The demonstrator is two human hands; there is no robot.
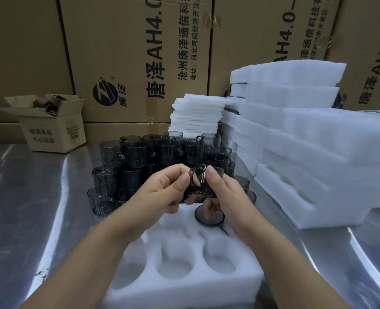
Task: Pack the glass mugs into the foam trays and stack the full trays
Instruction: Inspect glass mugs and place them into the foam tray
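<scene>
**Mug of smoky grey glass [198, 181] held in both hands over the tray**

The left hand [162, 192] and right hand [220, 190] are both clamped on this one mug. Thumbs press its near side and fingers curl underneath, and it hangs tilted just above the far edge of the white foam tray with round pockets [184, 284]. A second grey glass mug [209, 217] already sits in the tray's far right pocket. The other pockets in view are empty, so the packing looks barely begun.

The mug is probably light, rigid, smooth and brittle. It would likely slip from a loose pinch and chip if knocked against its neighbours. The safest hold seems to be around the cylindrical wall or by the handle, lowering it straight into a pocket. The foam should give a little and grip it.

Behind the tray stands a crowded cluster of unpacked grey glass mugs [140, 157], piled two or three high and touching one another. To the tray's right rise tall stacks of white foam trays [295, 141], with a stack of thin white foam sheets [195, 117] further back. Everything rests on a shiny steel tabletop [39, 208], a hard surface for glass. A small open cardboard box [51, 128] sits far left of the tray, and large printed brown cartons [128, 52] wall the room behind.
</scene>
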